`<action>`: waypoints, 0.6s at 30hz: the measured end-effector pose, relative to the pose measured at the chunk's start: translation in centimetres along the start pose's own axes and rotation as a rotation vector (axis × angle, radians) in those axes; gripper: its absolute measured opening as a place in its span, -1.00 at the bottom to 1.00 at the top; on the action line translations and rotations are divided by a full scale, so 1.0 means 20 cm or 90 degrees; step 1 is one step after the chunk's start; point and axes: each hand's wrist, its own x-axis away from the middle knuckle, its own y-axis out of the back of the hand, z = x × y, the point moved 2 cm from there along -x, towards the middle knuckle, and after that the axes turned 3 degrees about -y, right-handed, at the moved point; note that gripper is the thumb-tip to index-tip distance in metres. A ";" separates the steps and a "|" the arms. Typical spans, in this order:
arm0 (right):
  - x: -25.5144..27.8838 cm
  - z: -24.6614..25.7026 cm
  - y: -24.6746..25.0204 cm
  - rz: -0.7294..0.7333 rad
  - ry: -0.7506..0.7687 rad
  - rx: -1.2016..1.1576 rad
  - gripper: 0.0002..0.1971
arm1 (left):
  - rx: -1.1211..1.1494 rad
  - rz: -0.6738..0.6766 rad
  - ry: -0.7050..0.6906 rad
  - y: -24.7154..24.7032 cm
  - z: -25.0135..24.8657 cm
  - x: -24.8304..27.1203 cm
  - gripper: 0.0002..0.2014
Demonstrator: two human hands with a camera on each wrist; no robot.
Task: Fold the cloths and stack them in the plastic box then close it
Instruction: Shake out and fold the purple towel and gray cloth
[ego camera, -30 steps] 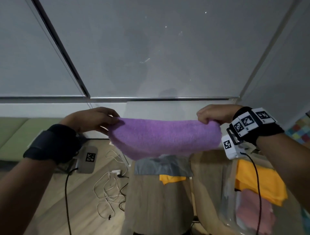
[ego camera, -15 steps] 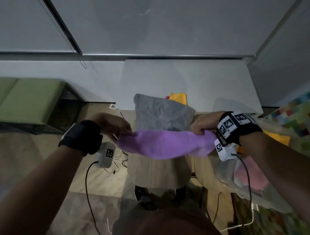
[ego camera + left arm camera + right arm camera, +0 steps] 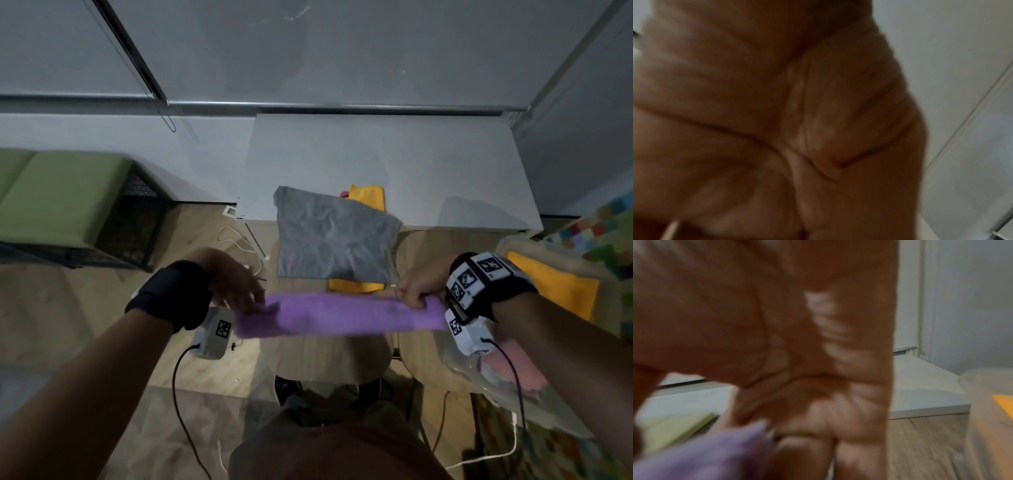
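Observation:
A purple cloth (image 3: 337,317) is stretched as a folded band between my hands, over the near part of a round wooden table (image 3: 325,356). My left hand (image 3: 239,291) pinches its left end; my right hand (image 3: 416,289) grips its right end, and the purple cloth (image 3: 701,454) shows under the curled fingers in the right wrist view. A grey cloth (image 3: 334,236) lies spread at the table's far side over orange cloths (image 3: 356,284). The clear plastic box (image 3: 513,246) stands at the right with an orange cloth (image 3: 551,294) and a pink cloth (image 3: 520,363) in it. The left wrist view shows only blurred palm.
A white table (image 3: 394,164) stands behind the wooden ones, against grey blinds. A green bench (image 3: 58,192) is at the left. White cables (image 3: 236,240) lie on the wooden floor. A second round wooden table (image 3: 424,363) bears the box. A coloured mat (image 3: 603,226) lies at the right.
Both hands have come down with the purple cloth from chest height to just above the near table, and the cloth is stretched flatter. The head view has tilted down.

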 end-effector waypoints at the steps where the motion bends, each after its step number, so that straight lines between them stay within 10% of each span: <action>1: 0.03 0.00 -0.02 0.091 -0.006 -0.027 -0.80 | -0.014 0.059 0.007 -0.01 0.00 0.03 -0.88; 5: 0.12 0.00 0.01 0.066 -0.001 -0.038 -0.79 | 0.061 0.046 -0.025 0.03 0.00 0.06 -0.88; 11: -0.14 -0.13 0.15 -0.487 0.044 -0.060 -0.81 | -0.073 -0.555 -0.182 0.22 -0.02 -0.18 -0.94; 18: -0.28 -0.11 0.12 -0.566 -0.003 -0.165 -0.88 | 0.001 -0.727 -0.212 0.20 -0.04 -0.43 -0.93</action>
